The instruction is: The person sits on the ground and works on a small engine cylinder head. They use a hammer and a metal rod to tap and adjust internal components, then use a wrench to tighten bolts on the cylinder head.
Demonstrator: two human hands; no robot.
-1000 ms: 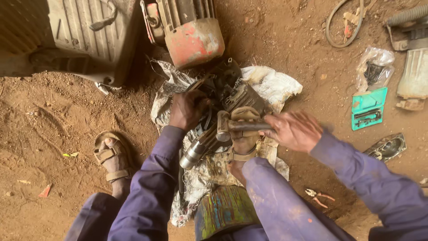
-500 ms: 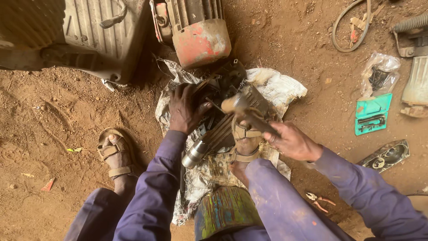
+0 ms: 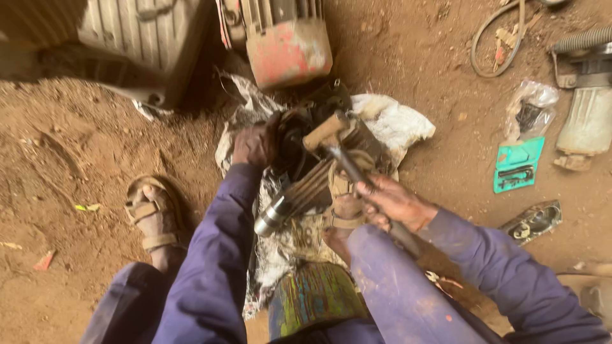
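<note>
Closest in, a paint-streaked can (image 3: 315,299) sits between the person's knees, hemmed by purple sleeves. Just past it the right hand (image 3: 395,202) is closed around the shaft of a hammer (image 3: 326,132), its wooden head raised over the dark motor part (image 3: 306,165). The left hand (image 3: 255,145) is clamped on that part's upper left edge, pinning it to the crumpled sacking (image 3: 389,121) on the dirt floor (image 3: 83,140). A sandalled foot (image 3: 153,216) borders the left, with bare earth beyond. Right of the sacking lies a flat teal card package (image 3: 517,164) below a clear plastic bag (image 3: 529,108). Farthest up stands a red-ended motor housing (image 3: 287,44).
</note>
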